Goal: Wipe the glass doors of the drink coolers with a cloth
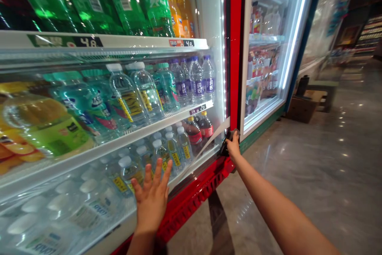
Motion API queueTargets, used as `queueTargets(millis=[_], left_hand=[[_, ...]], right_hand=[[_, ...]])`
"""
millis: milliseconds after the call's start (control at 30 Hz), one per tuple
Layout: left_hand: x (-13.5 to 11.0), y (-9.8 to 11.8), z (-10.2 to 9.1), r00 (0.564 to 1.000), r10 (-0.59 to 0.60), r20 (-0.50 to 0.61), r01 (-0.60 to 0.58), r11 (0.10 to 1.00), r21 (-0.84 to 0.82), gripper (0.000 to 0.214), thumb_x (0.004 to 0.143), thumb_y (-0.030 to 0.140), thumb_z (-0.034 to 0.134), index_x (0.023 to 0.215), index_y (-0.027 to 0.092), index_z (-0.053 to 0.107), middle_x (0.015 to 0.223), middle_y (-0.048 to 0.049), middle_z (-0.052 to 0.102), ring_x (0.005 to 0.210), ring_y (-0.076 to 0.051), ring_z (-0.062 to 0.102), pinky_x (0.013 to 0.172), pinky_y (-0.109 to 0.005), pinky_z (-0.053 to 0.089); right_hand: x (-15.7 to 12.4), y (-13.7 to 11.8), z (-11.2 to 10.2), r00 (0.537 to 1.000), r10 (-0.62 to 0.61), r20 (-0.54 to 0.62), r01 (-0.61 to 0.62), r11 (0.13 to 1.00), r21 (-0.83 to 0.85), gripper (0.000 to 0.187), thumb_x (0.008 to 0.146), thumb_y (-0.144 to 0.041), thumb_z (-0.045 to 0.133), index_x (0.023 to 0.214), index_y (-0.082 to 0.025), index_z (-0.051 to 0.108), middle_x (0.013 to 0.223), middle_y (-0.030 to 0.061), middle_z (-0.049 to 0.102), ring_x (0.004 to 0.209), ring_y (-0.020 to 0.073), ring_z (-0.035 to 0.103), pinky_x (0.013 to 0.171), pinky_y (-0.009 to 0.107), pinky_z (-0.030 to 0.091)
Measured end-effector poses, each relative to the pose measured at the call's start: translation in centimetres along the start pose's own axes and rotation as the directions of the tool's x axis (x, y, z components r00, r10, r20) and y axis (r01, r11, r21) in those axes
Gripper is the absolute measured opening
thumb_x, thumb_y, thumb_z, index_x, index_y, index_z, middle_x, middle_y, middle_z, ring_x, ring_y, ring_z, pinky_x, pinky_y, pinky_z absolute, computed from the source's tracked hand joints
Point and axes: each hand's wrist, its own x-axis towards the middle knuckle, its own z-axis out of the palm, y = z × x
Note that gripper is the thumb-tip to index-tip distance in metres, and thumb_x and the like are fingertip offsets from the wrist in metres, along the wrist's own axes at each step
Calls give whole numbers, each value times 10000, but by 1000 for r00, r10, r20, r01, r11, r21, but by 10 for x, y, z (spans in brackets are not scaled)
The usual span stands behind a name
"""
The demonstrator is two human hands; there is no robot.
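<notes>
Hands well apart: the right hand [233,146] grips a black door handle [230,137] at the edge of the fridge, while the left hand [151,203] spreads open against the glass door [89,104], with water bottles [146,92] shelved behind.

- We see green soda bottles [125,0] packed along the top shelf [104,41], with orange drink bottles [179,16] toward its right end.
- Price tags [181,43] reading 4.8 sit on that shelf's front edge.
- On the middle shelf, water bottles with purple labels [197,80] stand at the right end, and teal-labelled bottles [86,108] stand left of them.
- On the lowest shelf in view, dark bottles with red labels [195,132] stand beside yellow-labelled bottles with white caps [176,155].
- Right of the red frame, packaged snacks [256,88] fill a neighbouring cooler section.
- A cardboard box [301,108] rests on the polished floor [298,175].
</notes>
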Motion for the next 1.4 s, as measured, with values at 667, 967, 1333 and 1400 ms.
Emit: queueTargets(millis=[667,967,1333,1400], left_hand=[[0,-9,6,999,28,29,-27,999,-43,945,864,244,681,1574,453,93,1702,26,41,1566,-302,-115,1155,-641,-230],[0,2,-1,1000,1,10,-1,1000,-7,954,858,208,674,1575,442,89,1696,27,35,1567,-293,-102,1189,-637,-186],[0,0,2,1000,9,-4,-9,1000,-8,972,847,192,686,1576,438,92,1695,29,39,1568,-284,-99,1188,-632,-194],[-1,0,5,1000,9,-4,-9,1000,6,973,844,184,686,1576,440,97,1696,34,39,1565,-278,-116,1185,-629,-200]], right_hand=[[-69,-26,16,982,-116,148,118,993,-2,806,892,-231,439,1634,-323,138,1727,18,2,1585,245,11,1249,548,191],[-71,-24,19,997,-46,66,50,998,-50,845,898,-164,378,1641,-260,-14,1715,90,-95,1578,291,-31,1218,635,202],[-99,-21,9,964,-204,170,225,968,-113,915,874,-85,405,1630,-333,-47,1717,51,-107,1574,307,17,1209,625,274],[-89,-29,12,978,-173,120,188,975,-121,933,881,-94,398,1615,-322,-131,1704,63,-170,1570,322,-33,1200,659,252]])
